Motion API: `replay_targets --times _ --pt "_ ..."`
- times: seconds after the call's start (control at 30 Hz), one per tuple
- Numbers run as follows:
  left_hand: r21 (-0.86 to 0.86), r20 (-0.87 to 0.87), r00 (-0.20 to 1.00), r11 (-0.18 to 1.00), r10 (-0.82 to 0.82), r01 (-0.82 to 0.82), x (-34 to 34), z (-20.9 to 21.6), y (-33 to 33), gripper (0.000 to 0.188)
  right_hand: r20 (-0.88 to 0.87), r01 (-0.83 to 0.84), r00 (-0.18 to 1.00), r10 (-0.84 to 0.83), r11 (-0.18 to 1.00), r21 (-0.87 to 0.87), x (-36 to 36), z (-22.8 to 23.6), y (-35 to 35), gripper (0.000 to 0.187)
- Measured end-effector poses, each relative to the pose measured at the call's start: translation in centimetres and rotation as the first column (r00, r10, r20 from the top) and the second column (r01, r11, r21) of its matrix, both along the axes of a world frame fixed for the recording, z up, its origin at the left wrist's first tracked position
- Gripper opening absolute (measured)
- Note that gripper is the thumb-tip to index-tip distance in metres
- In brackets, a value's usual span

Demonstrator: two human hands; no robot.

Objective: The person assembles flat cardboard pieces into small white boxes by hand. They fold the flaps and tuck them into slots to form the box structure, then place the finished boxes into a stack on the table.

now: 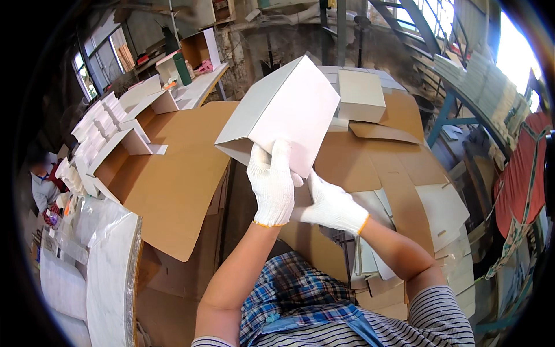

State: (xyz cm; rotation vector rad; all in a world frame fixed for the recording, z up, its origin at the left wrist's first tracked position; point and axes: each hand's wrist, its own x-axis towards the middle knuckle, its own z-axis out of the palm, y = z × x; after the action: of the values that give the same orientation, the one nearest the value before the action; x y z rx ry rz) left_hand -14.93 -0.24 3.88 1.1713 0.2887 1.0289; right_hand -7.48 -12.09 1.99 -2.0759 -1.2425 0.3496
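A white cardboard box (298,113) is held up in front of me, tilted, with its brown inside showing at the open lower left end. My left hand (272,188), in a white knitted glove, grips the box by its near wall at that end. Just right of it, my right hand (338,207), gloved the same way, has its thumb raised at the box's lower corner. Its fingers stretch out to the left below the box, apart from the thumb; their tips are hard to make out.
Brown cardboard (179,168) covers the left surface, with open white boxes (118,153) along its far side. Another white box (361,95) stands on the cardboard beyond my right hand. Flat white sheets (442,214) lie at right. A person (46,185) is at far left.
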Motion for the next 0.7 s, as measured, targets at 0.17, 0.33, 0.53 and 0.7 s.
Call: replay_targets --times 0.17,0.33,0.53,0.7 --pt "0.156 0.022 1.000 0.988 -0.011 0.008 0.5 -0.9 -0.7 0.025 0.053 0.271 0.955 -0.291 0.933 0.237 1.6 -2.5 2.8 0.055" --pt "0.680 -0.247 0.933 0.732 0.262 -0.026 -0.2 -2.1 -0.1 0.036 -0.319 0.278 0.946 -0.058 0.651 0.706 5.6 -6.7 3.1 0.035" --pt "0.778 0.065 0.761 0.444 0.646 -0.444 -5.3 -4.5 1.0 0.064 -0.397 0.389 0.909 -0.123 0.588 0.709 9.9 -1.8 -0.9 0.045" --pt "0.710 -0.262 0.665 0.606 0.700 -0.358 -11.8 -2.8 2.0 0.103 -0.495 0.314 0.861 0.117 0.644 0.698 11.0 4.5 0.5 0.053"
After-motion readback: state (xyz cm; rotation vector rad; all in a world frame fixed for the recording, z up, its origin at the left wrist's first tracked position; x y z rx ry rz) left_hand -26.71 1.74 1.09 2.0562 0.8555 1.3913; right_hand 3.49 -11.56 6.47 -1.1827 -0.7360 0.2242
